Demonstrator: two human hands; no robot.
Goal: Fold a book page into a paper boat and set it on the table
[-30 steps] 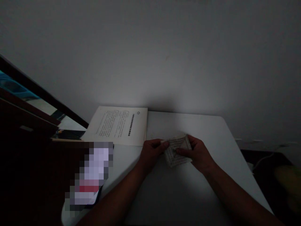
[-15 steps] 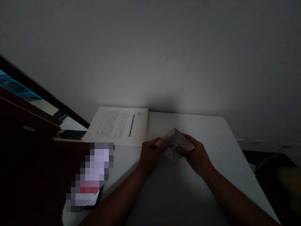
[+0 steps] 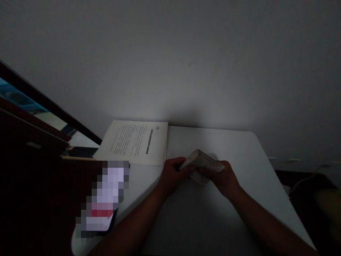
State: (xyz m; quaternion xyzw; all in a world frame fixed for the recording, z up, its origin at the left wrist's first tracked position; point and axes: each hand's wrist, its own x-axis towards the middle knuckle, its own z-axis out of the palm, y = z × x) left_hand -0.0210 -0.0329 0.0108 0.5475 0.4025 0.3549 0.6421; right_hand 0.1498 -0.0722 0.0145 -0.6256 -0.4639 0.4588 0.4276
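A small folded paper (image 3: 199, 160) with faint print is held up between both hands over the white table (image 3: 186, 220). My left hand (image 3: 174, 174) pinches its left side, thumb on the near face. On the right side, my right hand (image 3: 222, 177) grips it, the thumb pressed close to the other thumb near the middle crease. The paper's upper edges stand apart in a peak. The fingers behind it are mostly hidden.
A printed booklet (image 3: 133, 142) lies at the table's back left against the wall (image 3: 173, 64). Nearer, at the left edge, rests a phone (image 3: 109, 199) with a blurred-out screen. Dark items (image 3: 311, 192) sit beyond the right edge.
The folded paper has tilted and its faces have bent, so it looks less flat and less diamond-shaped. Both thumbs have come closer together at its middle.
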